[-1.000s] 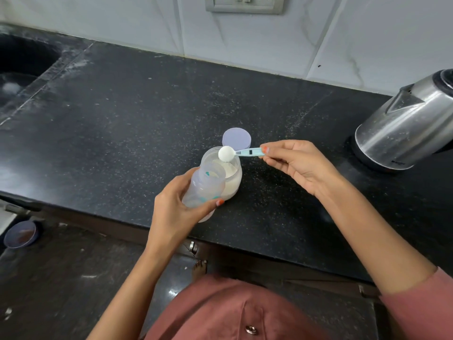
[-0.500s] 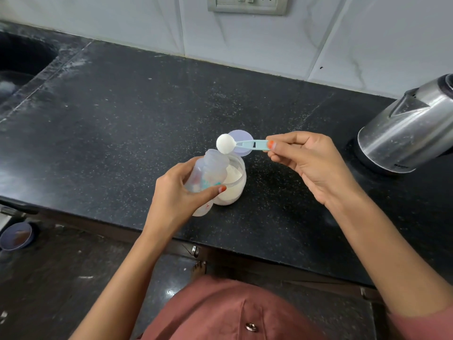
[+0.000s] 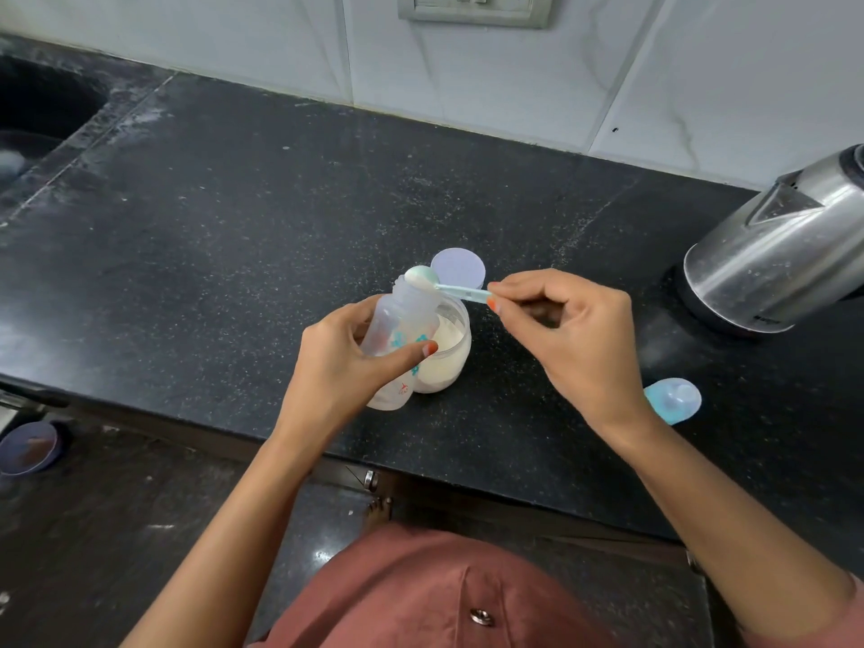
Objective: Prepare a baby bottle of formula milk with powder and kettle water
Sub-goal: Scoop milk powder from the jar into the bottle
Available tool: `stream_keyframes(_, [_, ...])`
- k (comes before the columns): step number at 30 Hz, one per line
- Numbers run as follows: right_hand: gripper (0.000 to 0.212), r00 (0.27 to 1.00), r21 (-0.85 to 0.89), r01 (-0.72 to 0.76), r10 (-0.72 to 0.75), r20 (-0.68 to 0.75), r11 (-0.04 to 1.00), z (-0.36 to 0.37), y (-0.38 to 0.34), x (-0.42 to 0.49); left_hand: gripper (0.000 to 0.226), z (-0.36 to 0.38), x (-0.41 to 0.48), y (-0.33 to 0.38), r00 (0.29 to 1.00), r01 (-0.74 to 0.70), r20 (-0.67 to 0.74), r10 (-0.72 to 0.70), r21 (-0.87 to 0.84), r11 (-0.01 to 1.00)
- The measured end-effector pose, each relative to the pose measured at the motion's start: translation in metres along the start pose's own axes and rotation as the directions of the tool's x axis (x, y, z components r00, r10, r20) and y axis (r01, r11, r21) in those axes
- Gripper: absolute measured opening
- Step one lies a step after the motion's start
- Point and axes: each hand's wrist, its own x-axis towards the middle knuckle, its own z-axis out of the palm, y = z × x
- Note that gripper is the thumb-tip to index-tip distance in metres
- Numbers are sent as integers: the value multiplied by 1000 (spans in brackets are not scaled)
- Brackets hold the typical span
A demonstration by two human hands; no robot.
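My left hand [image 3: 336, 367] grips a clear baby bottle [image 3: 402, 329] with teal print, tilted with its open mouth pointing away from me. My right hand [image 3: 565, 339] pinches the handle of a light-blue scoop [image 3: 423, 278], whose bowl is turned over at the bottle's mouth. Behind the bottle stands an open clear jar of white powder [image 3: 446, 355] on the black counter [image 3: 234, 236]. The jar's pale purple lid [image 3: 458, 268] lies flat just beyond it. A steel kettle [image 3: 776, 254] stands on its base at the right.
The bottle's teal cap with its teat [image 3: 673, 399] lies on the counter right of my right wrist. A sink [image 3: 32, 109] is set in at the far left. A wall socket [image 3: 474, 7] sits on the tiled wall. A purple bowl [image 3: 28, 449] is on the floor, lower left.
The scoop rose from the jar heaped with powder, moved left to the bottle's mouth and turned over. My left hand lifted and tilted the bottle toward it.
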Motion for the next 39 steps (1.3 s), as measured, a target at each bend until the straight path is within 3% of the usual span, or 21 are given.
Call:
stream_keyframes(4, [5,972,-145,234,-235,10,961,2,7,-4,31,-1,0,1,1000,1,3,-1,-24,1000])
stream_keyframes(7, [10,955,-185,295,-294,32,938,1,11,-5,32,-2,1,0,1000,-10,8,10,-30,1000])
stream_keyframes(39, [9,917,-236,394,-397,36,888,0,21,-8,33,-1,3,0,1000,-12,13,13,-74,997])
